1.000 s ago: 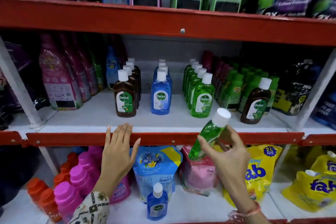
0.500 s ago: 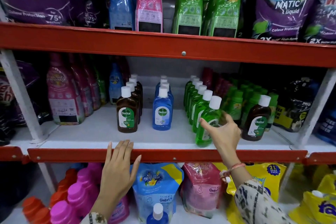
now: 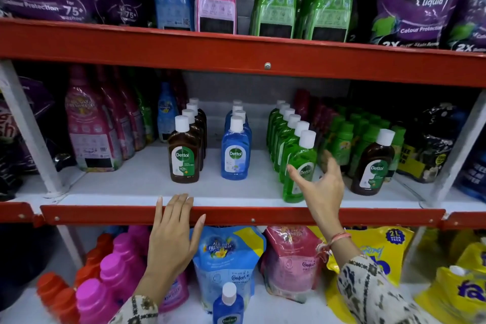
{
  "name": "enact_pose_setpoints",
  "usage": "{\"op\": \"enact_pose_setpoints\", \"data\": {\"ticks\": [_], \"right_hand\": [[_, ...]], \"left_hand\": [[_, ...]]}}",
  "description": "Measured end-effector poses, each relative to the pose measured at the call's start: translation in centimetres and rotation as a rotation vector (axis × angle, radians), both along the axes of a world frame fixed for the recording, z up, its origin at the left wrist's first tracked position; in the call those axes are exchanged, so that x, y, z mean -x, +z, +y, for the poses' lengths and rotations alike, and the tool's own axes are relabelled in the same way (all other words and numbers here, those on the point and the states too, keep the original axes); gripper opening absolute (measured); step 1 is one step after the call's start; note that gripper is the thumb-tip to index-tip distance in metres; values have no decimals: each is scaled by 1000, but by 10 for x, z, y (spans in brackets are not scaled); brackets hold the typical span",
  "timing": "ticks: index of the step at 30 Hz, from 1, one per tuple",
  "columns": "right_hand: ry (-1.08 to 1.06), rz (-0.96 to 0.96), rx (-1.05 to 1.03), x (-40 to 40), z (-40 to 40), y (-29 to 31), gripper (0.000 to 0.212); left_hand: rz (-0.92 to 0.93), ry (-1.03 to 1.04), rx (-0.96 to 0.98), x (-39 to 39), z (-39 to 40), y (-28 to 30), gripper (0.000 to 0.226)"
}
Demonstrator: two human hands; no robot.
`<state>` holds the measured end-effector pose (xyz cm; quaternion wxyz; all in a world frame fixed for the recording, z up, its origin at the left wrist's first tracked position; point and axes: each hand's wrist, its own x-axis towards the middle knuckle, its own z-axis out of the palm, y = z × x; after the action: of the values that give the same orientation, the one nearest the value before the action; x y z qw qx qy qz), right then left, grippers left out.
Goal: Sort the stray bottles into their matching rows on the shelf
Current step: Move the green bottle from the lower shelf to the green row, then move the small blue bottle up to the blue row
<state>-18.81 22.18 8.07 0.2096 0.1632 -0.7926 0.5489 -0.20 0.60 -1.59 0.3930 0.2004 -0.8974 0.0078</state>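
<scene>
On the middle shelf (image 3: 126, 184) stand three rows of white-capped Dettol bottles: brown (image 3: 184, 155), blue (image 3: 235, 152) and green (image 3: 282, 126). A green bottle (image 3: 298, 155) stands upright at the front of the green row. My right hand (image 3: 320, 187) is beside it with fingers spread, the thumb at its label, holding nothing. My left hand (image 3: 173, 234) lies flat on the red shelf edge (image 3: 263, 214). One brown bottle (image 3: 373, 166) stands apart among small green bottles on the right. One blue bottle (image 3: 228, 308) stands on the lower shelf.
Pink refill bottles (image 3: 89, 134) fill the shelf's left, small green bottles (image 3: 347, 139) and dark pouches (image 3: 431, 144) its right. Below are pink and orange bottles (image 3: 115, 271), blue and pink pouches (image 3: 228, 252) and yellow packs (image 3: 381, 247). White uprights (image 3: 29, 126) frame the bay.
My right hand lifted the green bottle from below, set it at the front of the green row, and has now let go and opened. My left hand stayed on the shelf edge.
</scene>
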Motion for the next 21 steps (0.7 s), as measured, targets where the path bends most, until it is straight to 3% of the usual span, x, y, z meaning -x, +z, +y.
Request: {"op": "enact_pose_setpoints", "data": {"ticks": [5,8,13,17,21], "right_hand": [[-45,222,171,-48,-4,-28,59],[14,208,174,-80,-13,-66,55],[196,-145,-70,-134,-30,-172,81],[198,-500,-164,-165,-48,-231,106],[145,-592,-127,-173,-66,-250,97]], "left_hand": [[-2,16,-14,0,3,1,57],[3,10,-12,-1,2,0,56],[21,-1,0,1,0,0,52],[27,-4,3,1,-2,0,51],[24,-8,-8,0,-2,0,51]]}}
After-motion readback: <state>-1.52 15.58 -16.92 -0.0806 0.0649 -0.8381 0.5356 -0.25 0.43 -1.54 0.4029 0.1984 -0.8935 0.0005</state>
